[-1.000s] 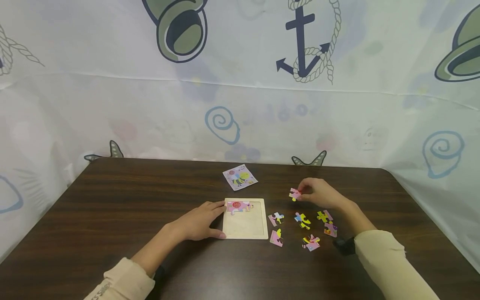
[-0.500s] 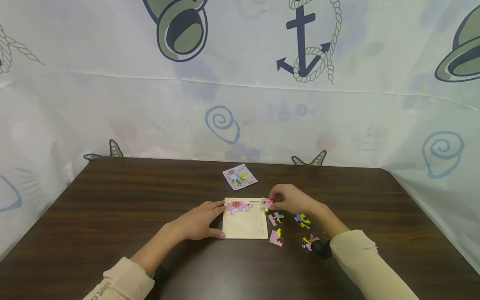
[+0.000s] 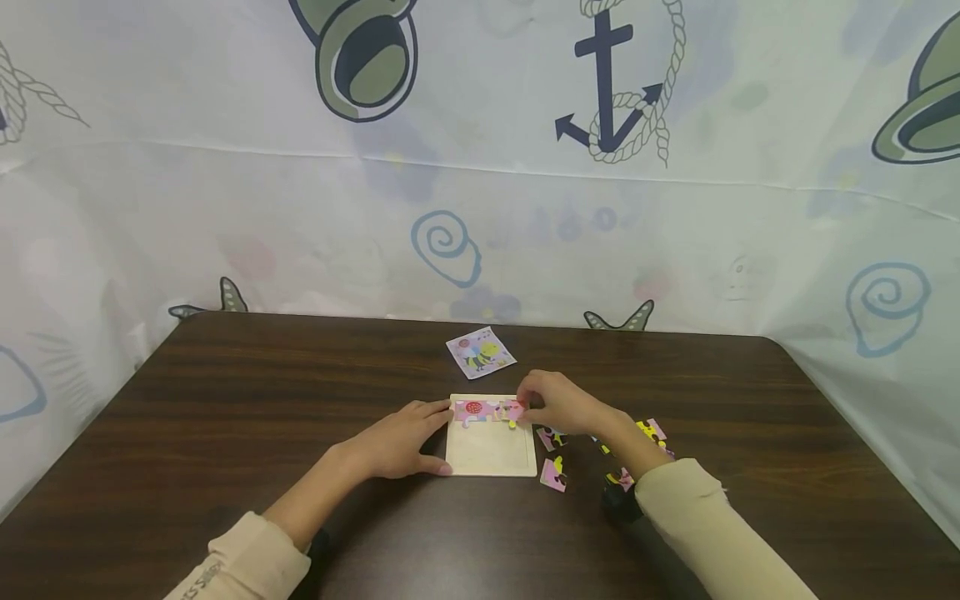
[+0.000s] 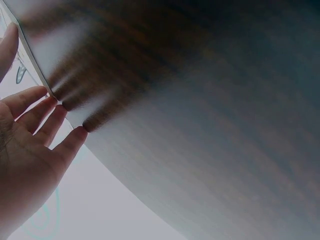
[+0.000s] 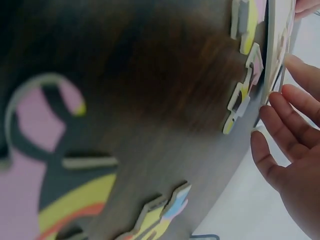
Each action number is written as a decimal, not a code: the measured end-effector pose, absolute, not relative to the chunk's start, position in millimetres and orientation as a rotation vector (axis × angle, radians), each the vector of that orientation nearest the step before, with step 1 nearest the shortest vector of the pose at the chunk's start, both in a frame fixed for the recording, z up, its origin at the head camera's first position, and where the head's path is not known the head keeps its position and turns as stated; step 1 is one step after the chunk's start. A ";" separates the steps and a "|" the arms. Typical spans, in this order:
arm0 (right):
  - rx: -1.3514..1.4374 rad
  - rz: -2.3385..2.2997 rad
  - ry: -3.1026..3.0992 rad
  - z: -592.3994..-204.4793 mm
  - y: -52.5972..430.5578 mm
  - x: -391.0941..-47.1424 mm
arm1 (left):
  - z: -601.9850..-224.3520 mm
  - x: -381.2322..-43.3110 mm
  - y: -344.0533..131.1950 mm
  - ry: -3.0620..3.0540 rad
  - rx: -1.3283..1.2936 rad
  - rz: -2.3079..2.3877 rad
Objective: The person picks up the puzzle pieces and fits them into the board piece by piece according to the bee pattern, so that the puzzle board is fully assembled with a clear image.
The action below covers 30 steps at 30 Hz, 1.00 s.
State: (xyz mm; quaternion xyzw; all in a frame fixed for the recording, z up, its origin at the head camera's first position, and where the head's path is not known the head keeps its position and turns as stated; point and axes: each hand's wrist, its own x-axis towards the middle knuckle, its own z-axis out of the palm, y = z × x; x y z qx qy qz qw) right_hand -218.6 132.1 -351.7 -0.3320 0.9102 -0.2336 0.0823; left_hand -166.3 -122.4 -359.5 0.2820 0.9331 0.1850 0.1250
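A square wooden puzzle tray (image 3: pixel 491 454) lies on the dark table, with joined pink pieces (image 3: pixel 476 409) along its far side. My left hand (image 3: pixel 395 442) rests against the tray's left edge, fingers extended along it and thumb near the front corner; the left wrist view shows its fingertips (image 4: pixel 55 97) at the rim. In the tray's far right corner, my right hand (image 3: pixel 562 404) pinches a pink and yellow puzzle piece (image 3: pixel 512 411) between thumb and fingers. From the right wrist, that hand (image 5: pixel 295 125) shows at the tray's edge, the piece mostly hidden.
Loose puzzle pieces lie right of the tray, among them a pink and yellow corner piece (image 3: pixel 553 474) and a yellow and pink one (image 3: pixel 651 430). My right forearm partly covers several. A printed picture card (image 3: pixel 481 352) lies behind the tray. Patterned cloth (image 3: pixel 337 208) hangs beyond the table.
My right hand has carried the pink puzzle piece leftward from the table's right side, over the tray's right rim and into its far right corner. The left hand has stayed at the tray.
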 end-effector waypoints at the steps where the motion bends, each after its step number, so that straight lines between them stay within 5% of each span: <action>1: -0.983 -0.698 2.716 -352.0 131.4 -218.1 | -359.4 -166.3 -122.3 2.718 0.819 0.540; 30: -0.995 -0.688 2.706 -357.2 131.0 -219.1 | -357.9 -166.7 -122.9 2.708 0.833 0.543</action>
